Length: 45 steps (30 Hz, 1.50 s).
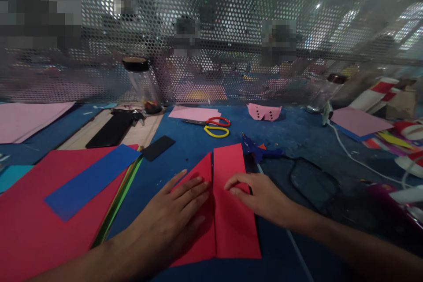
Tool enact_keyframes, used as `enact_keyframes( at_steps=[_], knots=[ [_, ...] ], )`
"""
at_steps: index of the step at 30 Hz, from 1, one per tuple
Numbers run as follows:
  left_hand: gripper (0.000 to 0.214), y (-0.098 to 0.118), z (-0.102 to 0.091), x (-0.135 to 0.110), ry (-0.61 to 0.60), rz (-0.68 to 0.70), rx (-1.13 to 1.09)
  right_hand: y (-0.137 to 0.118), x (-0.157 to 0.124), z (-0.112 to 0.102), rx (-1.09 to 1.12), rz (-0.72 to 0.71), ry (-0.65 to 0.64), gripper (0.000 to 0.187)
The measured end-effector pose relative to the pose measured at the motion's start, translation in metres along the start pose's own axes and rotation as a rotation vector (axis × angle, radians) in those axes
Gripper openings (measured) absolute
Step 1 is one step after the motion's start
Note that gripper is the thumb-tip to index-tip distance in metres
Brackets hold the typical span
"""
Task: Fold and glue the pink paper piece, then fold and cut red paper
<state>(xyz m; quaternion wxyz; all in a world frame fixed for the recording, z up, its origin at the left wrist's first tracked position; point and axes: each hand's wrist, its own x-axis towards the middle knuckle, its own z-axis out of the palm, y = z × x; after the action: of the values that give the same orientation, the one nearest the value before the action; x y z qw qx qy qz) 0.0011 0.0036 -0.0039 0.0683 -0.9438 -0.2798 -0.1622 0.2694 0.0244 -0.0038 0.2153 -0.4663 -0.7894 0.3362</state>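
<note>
In front of me on the blue table lies a sheet of red paper [233, 229], with two panels meeting along a line down its middle. Spread flat over the left panel is my left hand [180, 211], fingers stretched out and touching it. My right hand [256, 191] rests across the right panel's outer edge. Its index finger and thumb are bent, with red paper showing between them, and its other fingers are mostly hidden. Just beyond the right panel sits a blue glue gun [261, 152] with a black cord.
Scissors [214, 127] with red and yellow handles lie beyond the paper, near a pink cut-out [264, 112]. To the left are a red paper stack [29, 211], a blue strip [94, 183], a phone [110, 130] and a jar [145, 86]. A perforated metal screen [214, 48] stands behind.
</note>
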Motion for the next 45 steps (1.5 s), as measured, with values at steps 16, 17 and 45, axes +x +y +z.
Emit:
enact_keyframes(
  at_steps=[16, 17, 45],
  knots=[
    [0.032, 0.002, 0.004, 0.0, 0.03, -0.063, -0.072, -0.009, -0.003, -0.004, -0.138, 0.013, -0.082, 0.018],
    [0.032, 0.002, 0.003, -0.001, 0.021, -0.061, -0.072, -0.01, -0.004, -0.004, -0.142, 0.018, -0.091, 0.017],
    [0.031, 0.006, 0.003, -0.008, -0.081, -0.022, -0.045, -0.009, -0.005, -0.004, -0.085, -0.003, -0.071, 0.019]
  ],
)
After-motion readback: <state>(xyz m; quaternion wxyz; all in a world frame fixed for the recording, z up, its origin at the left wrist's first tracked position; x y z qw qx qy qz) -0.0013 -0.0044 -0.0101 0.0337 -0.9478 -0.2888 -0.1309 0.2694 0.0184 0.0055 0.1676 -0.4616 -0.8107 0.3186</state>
